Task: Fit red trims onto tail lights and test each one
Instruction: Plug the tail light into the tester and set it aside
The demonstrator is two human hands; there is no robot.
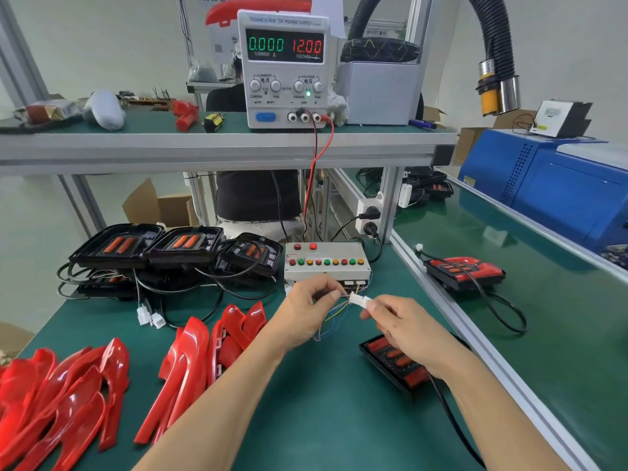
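Note:
Both hands meet in front of the grey test box (325, 263) with its row of coloured buttons. My left hand (311, 305) pinches the box's thin coloured wires at their white plug. My right hand (404, 326) pinches the mating white connector (361, 300) of a tail light (396, 363), which lies under my right wrist with a red trim on it. Loose red trims (190, 365) are piled at the lower left. Several bare black tail lights (153, 246) with cables sit behind them. Another trimmed tail light (465, 271) rests on the conveyor at the right.
A DC power supply (284, 68) on the upper shelf reads 0.000 A and 12.00 V, with red and black leads running down to the test box. An aluminium rail (475, 331) divides the green mat from the conveyor. A blue machine (557, 185) stands far right.

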